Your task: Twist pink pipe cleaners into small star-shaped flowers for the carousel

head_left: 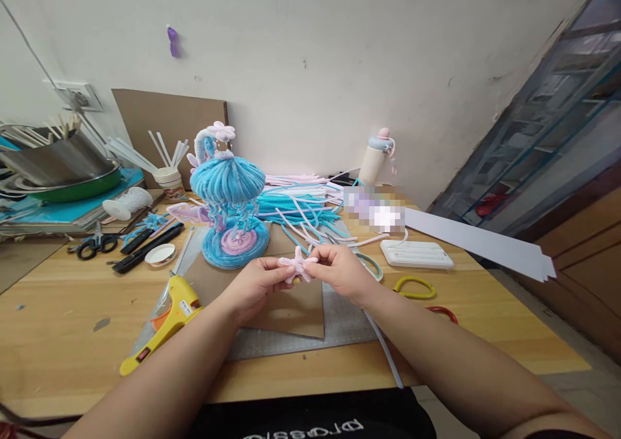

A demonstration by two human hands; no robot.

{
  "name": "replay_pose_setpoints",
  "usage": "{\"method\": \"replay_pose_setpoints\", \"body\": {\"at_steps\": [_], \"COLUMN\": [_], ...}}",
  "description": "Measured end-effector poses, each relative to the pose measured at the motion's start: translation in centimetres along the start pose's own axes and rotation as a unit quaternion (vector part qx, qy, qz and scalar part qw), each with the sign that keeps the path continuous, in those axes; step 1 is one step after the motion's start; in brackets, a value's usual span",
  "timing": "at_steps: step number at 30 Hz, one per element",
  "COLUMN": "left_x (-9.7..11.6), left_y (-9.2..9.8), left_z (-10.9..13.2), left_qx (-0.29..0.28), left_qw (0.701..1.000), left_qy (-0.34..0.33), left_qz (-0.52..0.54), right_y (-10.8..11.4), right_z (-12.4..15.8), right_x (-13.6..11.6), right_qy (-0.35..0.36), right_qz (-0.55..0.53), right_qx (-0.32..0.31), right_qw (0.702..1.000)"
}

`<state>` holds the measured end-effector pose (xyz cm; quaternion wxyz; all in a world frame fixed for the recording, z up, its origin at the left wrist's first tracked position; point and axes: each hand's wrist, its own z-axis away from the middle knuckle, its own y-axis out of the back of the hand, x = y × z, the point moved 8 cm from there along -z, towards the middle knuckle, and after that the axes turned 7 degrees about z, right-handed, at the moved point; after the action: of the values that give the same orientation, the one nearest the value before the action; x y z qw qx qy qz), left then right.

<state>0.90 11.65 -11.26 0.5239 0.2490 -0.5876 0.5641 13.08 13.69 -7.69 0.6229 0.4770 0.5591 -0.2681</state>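
Between my two hands is a small pale pink pipe-cleaner flower (299,262) with several petals, held above a brown cardboard sheet. My left hand (264,280) pinches its left side between thumb and fingers. On the opposite side, my right hand (337,269) closes thumb and fingertips on a petal. Just behind my left hand stands a blue pipe-cleaner jellyfish lamp shape (228,180) on a round blue base (213,248) with a pink centre. Blue, white and pink pipe cleaners (295,206) lie in a pile beyond my hands.
A yellow glue gun (180,297) lies left of my forearm. Black-handled scissors (97,242), a spool (127,204) and a paper cup of sticks (169,179) are farther left. To the right are a white case (416,255), yellow handles (414,288) and a bottle (376,158).
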Motion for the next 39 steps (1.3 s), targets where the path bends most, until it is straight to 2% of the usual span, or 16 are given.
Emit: {"method": "replay_pose_setpoints", "body": {"at_steps": [5, 15, 22, 28, 33, 39], "left_x": [1.0, 1.1, 1.0, 1.0, 0.3, 0.4], "left_y": [0.0, -0.3, 0.1, -0.2, -0.6, -0.7], "left_z": [0.1, 0.0, -0.1, 0.0, 0.0, -0.1], "left_qx": [0.018, 0.074, 0.104, 0.079, 0.066, 0.047], "left_qw": [0.994, 0.983, 0.984, 0.99, 0.996, 0.994], "left_qy": [-0.07, -0.114, -0.114, -0.098, -0.058, -0.072], "left_qz": [-0.088, -0.12, -0.085, -0.055, 0.03, 0.068], "right_y": [-0.4, -0.9, -1.4, -0.9, -0.6, -0.8], "right_z": [0.2, 0.4, 0.0, -0.5, -0.4, -0.1], "right_x": [0.1, 1.0, 1.6, 2.3, 2.1, 1.9], "right_qy": [-0.024, -0.07, -0.043, -0.044, -0.045, -0.101], "right_qz": [-0.035, -0.033, -0.098, -0.047, -0.041, -0.078], "right_qx": [-0.015, -0.009, -0.022, -0.008, 0.006, -0.008], "right_qw": [0.999, 0.997, 0.994, 0.998, 0.998, 0.992]}}
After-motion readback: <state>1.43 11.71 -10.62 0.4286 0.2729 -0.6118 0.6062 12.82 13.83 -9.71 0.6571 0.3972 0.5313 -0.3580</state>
